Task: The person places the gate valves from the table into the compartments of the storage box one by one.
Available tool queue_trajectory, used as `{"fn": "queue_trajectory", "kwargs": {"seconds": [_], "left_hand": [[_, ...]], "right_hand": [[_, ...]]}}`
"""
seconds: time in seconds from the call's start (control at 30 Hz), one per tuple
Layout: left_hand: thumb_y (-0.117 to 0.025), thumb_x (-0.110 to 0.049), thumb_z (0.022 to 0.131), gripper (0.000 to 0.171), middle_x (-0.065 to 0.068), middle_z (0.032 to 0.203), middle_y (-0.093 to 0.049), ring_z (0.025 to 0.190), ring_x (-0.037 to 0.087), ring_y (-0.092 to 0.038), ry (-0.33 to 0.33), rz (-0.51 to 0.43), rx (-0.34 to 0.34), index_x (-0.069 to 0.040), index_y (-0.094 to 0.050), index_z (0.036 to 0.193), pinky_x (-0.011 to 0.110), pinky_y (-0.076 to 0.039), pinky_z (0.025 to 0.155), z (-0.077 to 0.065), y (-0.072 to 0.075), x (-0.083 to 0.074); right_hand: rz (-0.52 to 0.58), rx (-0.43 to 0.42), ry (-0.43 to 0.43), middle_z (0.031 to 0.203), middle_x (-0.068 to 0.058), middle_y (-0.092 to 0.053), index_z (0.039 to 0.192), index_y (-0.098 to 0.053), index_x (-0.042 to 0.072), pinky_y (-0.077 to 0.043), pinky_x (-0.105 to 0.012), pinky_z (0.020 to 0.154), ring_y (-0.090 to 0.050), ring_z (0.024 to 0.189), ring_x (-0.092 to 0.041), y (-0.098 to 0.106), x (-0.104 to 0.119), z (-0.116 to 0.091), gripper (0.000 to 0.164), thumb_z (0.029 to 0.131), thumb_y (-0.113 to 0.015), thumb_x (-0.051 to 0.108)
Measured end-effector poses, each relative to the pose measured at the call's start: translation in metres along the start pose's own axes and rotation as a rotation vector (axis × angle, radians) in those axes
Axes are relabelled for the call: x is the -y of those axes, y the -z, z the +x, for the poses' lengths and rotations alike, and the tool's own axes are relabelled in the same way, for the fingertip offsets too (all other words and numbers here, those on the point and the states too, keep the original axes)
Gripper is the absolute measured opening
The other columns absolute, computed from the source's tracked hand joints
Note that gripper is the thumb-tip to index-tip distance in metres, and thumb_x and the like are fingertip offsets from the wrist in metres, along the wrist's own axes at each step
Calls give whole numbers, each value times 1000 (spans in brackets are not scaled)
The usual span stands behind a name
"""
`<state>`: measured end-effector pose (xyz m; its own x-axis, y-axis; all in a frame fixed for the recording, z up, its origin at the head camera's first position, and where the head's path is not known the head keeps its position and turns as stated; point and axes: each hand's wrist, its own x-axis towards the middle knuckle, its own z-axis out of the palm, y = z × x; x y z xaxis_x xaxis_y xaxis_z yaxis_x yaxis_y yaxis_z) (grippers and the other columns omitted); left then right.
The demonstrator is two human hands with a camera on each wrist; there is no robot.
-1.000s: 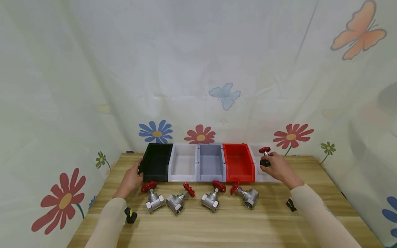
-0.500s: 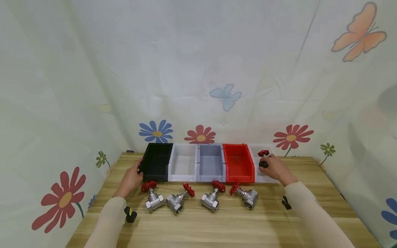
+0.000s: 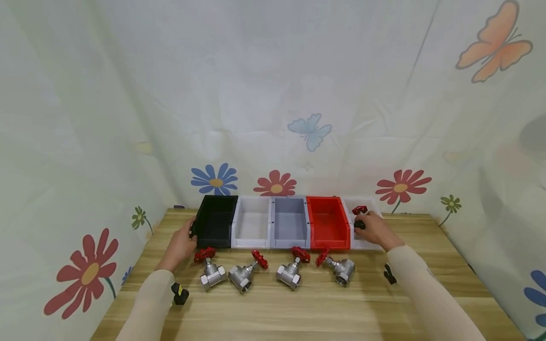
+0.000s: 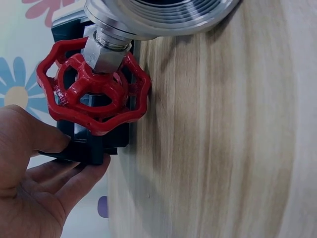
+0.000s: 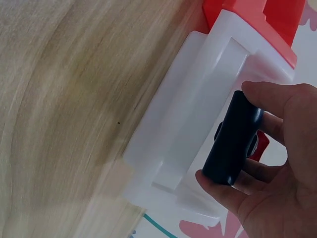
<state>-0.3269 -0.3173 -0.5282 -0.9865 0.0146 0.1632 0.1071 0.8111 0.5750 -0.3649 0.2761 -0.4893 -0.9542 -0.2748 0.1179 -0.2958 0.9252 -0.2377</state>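
My right hand point(image 3: 377, 229) grips a small valve with a black body point(image 5: 233, 139) and a red handwheel point(image 3: 359, 210). It holds it over the rightmost white bin point(image 3: 367, 244), whose front wall shows close beside the valve in the right wrist view. At the other end of the row, my left hand point(image 3: 180, 246) pinches the side wall of the black bin point(image 4: 89, 151) between thumb and fingers. Nearest that hand, a silver valve point(image 3: 212, 274) lies on the table, its red handwheel point(image 4: 89, 99) partly covering the black bin in the left wrist view.
Between the end bins stand another white bin point(image 3: 252, 244), a grey bin point(image 3: 291, 242) and a red bin point(image 3: 330, 244). More silver valves with red handwheels, such as the rightmost valve point(image 3: 343, 271), lie in front of them on the wooden table point(image 3: 273, 312). A flowered curtain point(image 3: 239, 94) hangs behind.
My right hand has carried the black valve left and slightly lower, over the rightmost white bin. The left hand keeps its hold on the black bin.
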Motion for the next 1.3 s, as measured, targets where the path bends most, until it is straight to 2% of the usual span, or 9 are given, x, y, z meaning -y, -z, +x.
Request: {"fn": "queue_trajectory", "kwargs": {"seconds": [0.23,0.4,0.57,0.7,0.8,0.97,1.13,1.3], "left_hand": [[-51,-1,91,65,38,137,-49,117,47,-56,-4,3,-8,2,-28,152,57,-47,95,1,-2,1],[-51,-1,92,64,38,137,-49,123,51,-52,-10,10,-13,2,-28,151,60,-45,98,1,-1,1],[-51,-1,92,64,39,136,-49,120,50,-54,-21,12,-18,3,-28,151,59,-46,96,3,0,0],[-52,-1,92,64,38,136,-49,103,41,-61,-11,21,-14,2,-28,151,48,-49,83,1,0,-1],[-52,-2,92,65,38,137,-49,97,36,-60,7,28,-7,1,-28,152,45,-48,79,-1,0,-1],[-52,-2,92,64,38,137,-49,102,38,-59,11,24,-15,2,-29,151,48,-48,83,-2,-1,-1],[-53,-2,91,64,38,135,-50,96,35,-59,4,26,-22,2,-30,151,45,-47,80,-2,-2,-1],[-52,-2,91,64,38,135,-51,97,36,-60,-3,25,-23,2,-30,151,45,-48,79,-3,-1,-2]], "right_hand": [[14,10,0,107,-21,-65,114,-68,1,-50,-55,89,-56,98,-36,-4,-1,3,32,87,-69,19],[25,22,-20,109,-22,-64,115,-68,1,-49,-56,90,-56,100,-37,-7,0,5,32,87,-67,18],[15,31,-34,107,-21,-66,112,-68,2,-49,-55,90,-57,97,-36,-9,-2,7,30,86,-68,17],[17,46,-40,108,-22,-66,113,-68,1,-49,-55,91,-57,97,-36,-11,-1,8,31,85,-67,16],[22,68,-59,113,-23,-65,116,-67,1,-48,-56,94,-57,101,-38,-11,1,9,33,86,-66,17],[29,96,-83,119,-24,-63,121,-66,0,-47,-57,96,-56,106,-39,-11,3,11,38,87,-63,16],[28,89,-91,118,-24,-64,122,-66,0,-48,-55,94,-57,104,-39,-13,2,11,39,86,-61,15],[22,101,-98,118,-25,-64,125,-64,-1,-49,-54,92,-57,101,-37,-16,1,14,42,86,-62,17]]}}
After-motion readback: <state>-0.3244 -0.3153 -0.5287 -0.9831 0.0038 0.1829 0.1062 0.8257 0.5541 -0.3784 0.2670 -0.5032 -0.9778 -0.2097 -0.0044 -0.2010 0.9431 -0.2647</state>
